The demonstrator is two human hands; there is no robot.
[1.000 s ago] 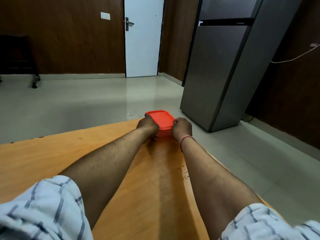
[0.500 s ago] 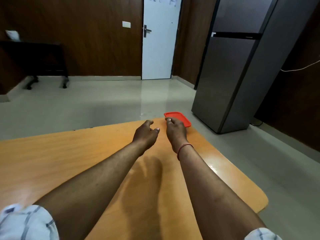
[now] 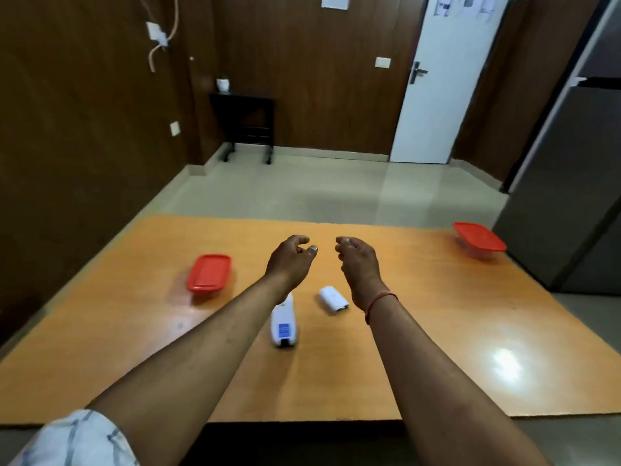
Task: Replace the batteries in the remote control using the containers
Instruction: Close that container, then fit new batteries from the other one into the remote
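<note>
- Remote control [image 3: 284, 326]: I see it white, lying lengthwise on the table [image 3: 453, 331] near centre, partly under my left forearm, a blue label on its near half; I cannot tell whether batteries are seated.
- Left container [image 3: 209, 273]: red lid on, left of the remote, well apart.
- Left hand [image 3: 290, 260]: I hold it above the table, fingers loosely curled, empty.
- Battery cover [image 3: 332, 299]: white, off the remote, lying just right of it; I judge refitting remains.
- Right hand [image 3: 358, 264]: loosely curled, empty.
- Right container [image 3: 479, 238]: lidded, at the far right edge.
</note>
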